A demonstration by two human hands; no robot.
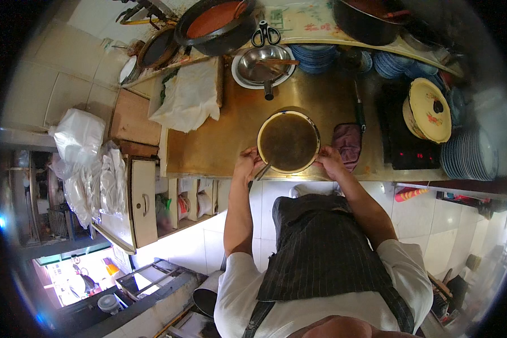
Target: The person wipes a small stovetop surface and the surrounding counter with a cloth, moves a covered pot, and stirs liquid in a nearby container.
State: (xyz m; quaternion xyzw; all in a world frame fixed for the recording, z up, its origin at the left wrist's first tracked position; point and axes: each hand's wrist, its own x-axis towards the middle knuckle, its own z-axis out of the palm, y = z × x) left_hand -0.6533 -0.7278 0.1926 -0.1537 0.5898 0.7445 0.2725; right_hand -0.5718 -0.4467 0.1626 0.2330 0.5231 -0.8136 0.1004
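Observation:
A round cream enamel pot (261,135) full of brown liquid (290,142) is at the front edge of the metal counter. My left hand (250,162) is closed on its left side and my right hand (329,160) on its right side. A dark utensil handle (262,171) leans over the pot's rim beside my left hand; its other end is hidden. Just right of my right hand lies a folded maroon cloth (347,145). Whether the pot rests on the counter or is slightly raised, I cannot tell.
Behind the pot sits a metal bowl (248,70) with a wooden-handled utensil across it. A lidded yellow pot (419,110) stands on a black cooktop (397,129), near stacked plates (473,155). Scissors (266,35) and large pots line the shelf. White cloth (191,90) covers a box, left.

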